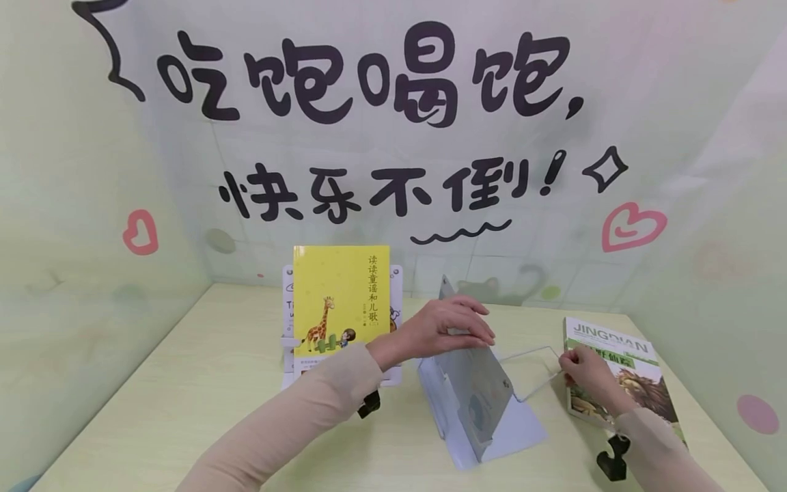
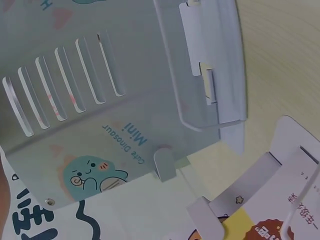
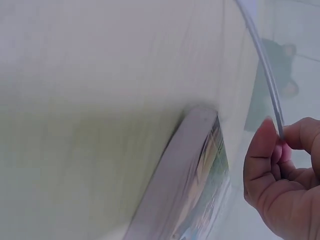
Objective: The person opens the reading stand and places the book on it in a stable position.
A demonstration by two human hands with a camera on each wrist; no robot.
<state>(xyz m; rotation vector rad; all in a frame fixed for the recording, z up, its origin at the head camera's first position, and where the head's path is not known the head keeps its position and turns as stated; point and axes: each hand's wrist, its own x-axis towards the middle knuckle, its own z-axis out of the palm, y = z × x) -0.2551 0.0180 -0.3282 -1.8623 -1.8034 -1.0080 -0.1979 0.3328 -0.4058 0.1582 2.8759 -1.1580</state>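
A metal bookstand (image 1: 473, 389) printed with a small dinosaur stands tilted on the table, its panel raised above a flat base. My left hand (image 1: 439, 328) holds the panel's upper edge, the thumb on the near side and the fingers over the top. In the left wrist view the slotted panel (image 2: 100, 135) fills much of the picture; the hand is almost out of it. My right hand (image 1: 584, 372) pinches the end of the bookstand's thin wire support (image 1: 535, 352), swung out to the right. The right wrist view shows the wire (image 3: 270, 82) between thumb and fingertips.
Behind and left, a yellow book (image 1: 341, 294) leans on a white bookstand (image 1: 396, 372). A thick book with JINGDIAN on its cover (image 1: 639, 383) lies at the right, under my right hand. A printed cloth wall (image 1: 381, 143) closes off the back of the table.
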